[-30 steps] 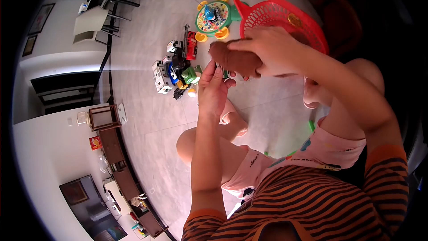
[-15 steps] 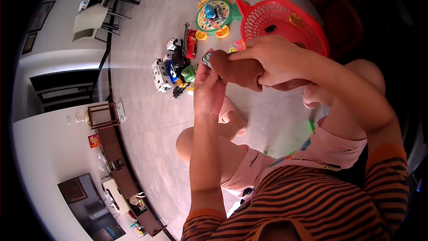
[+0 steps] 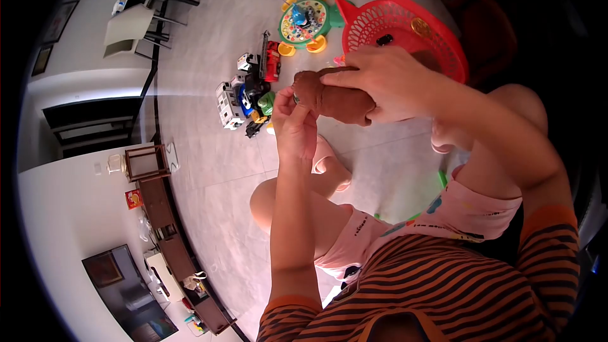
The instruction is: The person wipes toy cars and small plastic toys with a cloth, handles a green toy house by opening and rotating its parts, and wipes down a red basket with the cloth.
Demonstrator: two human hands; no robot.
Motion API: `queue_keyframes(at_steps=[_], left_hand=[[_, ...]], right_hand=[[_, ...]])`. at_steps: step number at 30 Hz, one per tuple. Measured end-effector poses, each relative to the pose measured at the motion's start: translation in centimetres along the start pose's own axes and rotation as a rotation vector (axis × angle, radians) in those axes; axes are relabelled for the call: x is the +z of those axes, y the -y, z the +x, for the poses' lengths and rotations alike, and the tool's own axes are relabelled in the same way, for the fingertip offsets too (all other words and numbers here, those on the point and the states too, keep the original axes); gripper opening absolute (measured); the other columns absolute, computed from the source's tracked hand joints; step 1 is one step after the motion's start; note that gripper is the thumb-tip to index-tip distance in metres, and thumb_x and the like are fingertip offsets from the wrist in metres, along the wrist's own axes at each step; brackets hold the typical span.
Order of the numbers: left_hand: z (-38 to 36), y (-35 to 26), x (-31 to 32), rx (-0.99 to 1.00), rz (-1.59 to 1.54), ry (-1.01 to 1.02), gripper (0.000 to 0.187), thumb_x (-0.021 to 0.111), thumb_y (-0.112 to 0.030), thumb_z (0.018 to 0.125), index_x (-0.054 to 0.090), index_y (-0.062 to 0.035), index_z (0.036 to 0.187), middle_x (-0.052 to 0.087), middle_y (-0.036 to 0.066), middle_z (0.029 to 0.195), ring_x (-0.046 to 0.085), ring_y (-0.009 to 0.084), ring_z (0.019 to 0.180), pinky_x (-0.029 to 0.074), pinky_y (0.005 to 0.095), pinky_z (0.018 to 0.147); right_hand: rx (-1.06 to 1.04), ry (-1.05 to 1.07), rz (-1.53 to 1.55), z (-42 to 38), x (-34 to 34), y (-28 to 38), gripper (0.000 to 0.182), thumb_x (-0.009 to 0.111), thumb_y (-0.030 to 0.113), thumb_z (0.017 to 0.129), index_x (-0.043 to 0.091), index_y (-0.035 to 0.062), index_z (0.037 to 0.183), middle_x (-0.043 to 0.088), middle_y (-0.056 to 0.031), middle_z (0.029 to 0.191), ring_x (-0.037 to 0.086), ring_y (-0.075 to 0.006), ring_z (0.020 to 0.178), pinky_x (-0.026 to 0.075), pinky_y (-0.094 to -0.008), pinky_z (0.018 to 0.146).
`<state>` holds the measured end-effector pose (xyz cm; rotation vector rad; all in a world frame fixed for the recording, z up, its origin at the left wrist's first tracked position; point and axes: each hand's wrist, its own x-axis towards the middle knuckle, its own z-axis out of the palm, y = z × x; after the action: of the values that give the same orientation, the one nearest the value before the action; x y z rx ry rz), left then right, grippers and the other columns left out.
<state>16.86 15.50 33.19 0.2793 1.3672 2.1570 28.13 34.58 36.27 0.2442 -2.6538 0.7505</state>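
Between my two hands is a brown, smooth-looking toy (image 3: 342,102) with a rounded end and a thicker body; its exact kind does not show. My right hand (image 3: 396,82) grips the body from above, fingers stretched along the top. At the rounded end, the fingers of my left hand (image 3: 296,128) are closed in a pinch, with a small dark greenish spot just beside the fingertips. My fingers hide the underside of that end. The toy is held above the floor, in front of my knees.
A red plastic basket (image 3: 461,47) with a few small items stands beyond my right hand. A round green fishing toy (image 3: 305,23) lies ahead. Several toy vehicles, including a red fire truck (image 3: 272,61) and a white one (image 3: 228,106), cluster to the left.
The brown toy has turned in my hands. The black-and-white part at its rounded end no longer shows. My left hand has shifted slightly down, its fingers now closer together.
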Motion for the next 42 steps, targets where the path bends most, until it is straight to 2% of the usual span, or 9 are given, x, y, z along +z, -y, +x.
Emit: queue_keyframes(at_steps=[5,7,9,10,14,17,26,38,42], left_hand=[[0.5,-0.2,-0.3,0.037,0.04,-0.037,0.019,0.059,0.005,0.083,0.05,-0.005,0.096,0.058,0.008,0.095,0.061,0.019,0.093,0.053,0.0364,0.086],[0.6,-0.7,-0.6,0.01,-0.032,0.037,0.024,0.057,-0.002,0.086,0.049,-0.0031,0.109,0.059,0.01,0.104,0.06,0.0203,0.094,0.052,0.0353,0.087],[0.4,-1.0,-0.5,-0.007,-0.049,0.105,0.034,0.055,-0.006,0.088,0.047,-0.0023,0.122,0.06,0.011,0.108,0.06,0.0206,0.094,0.049,0.0354,0.09],[0.3,-1.0,-0.5,-0.024,-0.066,0.133,0.045,0.054,-0.008,0.09,0.038,-0.0022,0.132,0.056,0.012,0.117,0.058,0.0196,0.096,0.048,0.0349,0.09],[0.3,-1.3,0.0,-0.012,-0.108,0.167,0.047,0.053,-0.006,0.09,0.037,-0.0055,0.133,0.046,0.016,0.13,0.056,0.0224,0.104,0.048,0.0357,0.084],[0.3,-1.3,-0.2,0.026,-0.074,0.166,0.048,0.055,-0.005,0.089,0.037,-0.005,0.133,0.046,0.016,0.13,0.056,0.0228,0.105,0.049,0.0354,0.084],[0.5,-1.1,-0.1,0.01,-0.059,-0.035,0.03,0.062,-0.008,0.085,0.056,-0.0018,0.114,0.064,0.01,0.093,0.065,0.0204,0.082,0.055,0.0284,0.068],[0.2,-1.2,0.3,0.008,-0.049,-0.102,0.037,0.065,-0.016,0.084,0.054,0.0004,0.116,0.064,0.011,0.093,0.065,0.0214,0.081,0.057,0.0296,0.071],[0.1,-1.3,0.3,0.001,0.037,-0.078,0.045,0.065,-0.021,0.085,0.049,-0.0005,0.122,0.063,0.005,0.097,0.063,0.0177,0.087,0.055,0.0259,0.075]], right_hand=[[0.147,0.064,-0.117,0.2,0.6,-2.1,0.036,0.071,0.019,0.059,0.06,0.0108,0.092,0.061,-0.0092,0.088,0.061,-0.0289,0.086,0.049,-0.044,0.069],[0.253,0.177,-0.213,0.6,0.0,-3.2,0.038,0.07,0.018,0.059,0.061,0.0118,0.096,0.061,-0.0095,0.087,0.061,-0.0284,0.086,0.048,-0.0452,0.068],[0.269,0.053,-0.175,0.6,0.0,-3.4,0.042,0.07,0.018,0.059,0.062,0.0131,0.1,0.062,-0.0094,0.086,0.061,-0.0288,0.086,0.048,-0.0454,0.068],[0.27,-0.004,-0.155,0.7,0.0,-3.4,0.044,0.071,0.018,0.06,0.062,0.0137,0.103,0.062,-0.0093,0.086,0.061,-0.029,0.086,0.048,-0.0455,0.068],[0.267,0.005,-0.072,0.7,-0.6,-2.0,0.054,0.072,0.017,0.059,0.06,0.0157,0.112,0.062,-0.0096,0.088,0.061,-0.0295,0.087,0.048,-0.0452,0.069],[0.269,0.021,-0.078,0.5,-0.5,-1.7,0.058,0.073,0.018,0.058,0.059,0.016,0.114,0.061,-0.01,0.089,0.06,-0.0297,0.088,0.047,-0.0446,0.07],[0.266,0.022,-0.071,0.9,-0.6,-1.8,0.058,0.073,0.018,0.057,0.058,0.0175,0.114,0.061,-0.0108,0.089,0.06,-0.0304,0.087,0.048,-0.0435,0.07],[0.231,0.067,0.006,0.8,-0.6,-1.2,0.065,0.074,0.017,0.057,0.056,0.0165,0.12,0.06,-0.0097,0.093,0.059,-0.0294,0.092,0.047,-0.0434,0.073],[0.241,0.08,0.015,0.8,-0.6,-1.2,0.066,0.074,0.017,0.056,0.056,0.0161,0.12,0.06,-0.0099,0.093,0.058,-0.0299,0.092,0.046,-0.0434,0.074]])
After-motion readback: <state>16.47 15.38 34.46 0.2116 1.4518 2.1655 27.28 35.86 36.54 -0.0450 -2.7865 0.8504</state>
